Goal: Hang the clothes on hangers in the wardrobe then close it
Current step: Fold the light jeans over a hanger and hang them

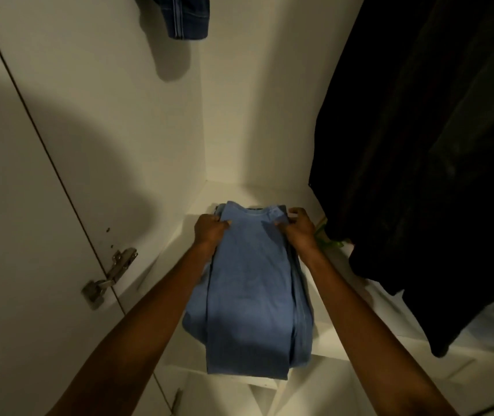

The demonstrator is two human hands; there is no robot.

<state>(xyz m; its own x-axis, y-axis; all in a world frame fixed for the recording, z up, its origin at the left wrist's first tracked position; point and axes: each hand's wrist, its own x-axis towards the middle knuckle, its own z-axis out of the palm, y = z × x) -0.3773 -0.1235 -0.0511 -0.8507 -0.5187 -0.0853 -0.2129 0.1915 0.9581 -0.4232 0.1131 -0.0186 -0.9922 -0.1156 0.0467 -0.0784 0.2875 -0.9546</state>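
A folded blue T-shirt (pixel 248 289) hangs down over the front of a white shelf (pixel 350 277) inside the open wardrobe. My left hand (pixel 209 229) grips its left shoulder, thumb on top of the cloth. My right hand (pixel 298 228) grips the right shoulder, fingers curled over the fabric, with a small white piece showing at the fingertips. No hanger can be made out under the shirt.
A black garment (pixel 425 163) hangs at the right, reaching below the shelf. A dark blue denim piece (pixel 184 16) hangs at the top. The wardrobe door (pixel 14 205) stands open on the left, with a metal hinge (pixel 109 276). Something green (pixel 325 237) lies beside my right wrist.
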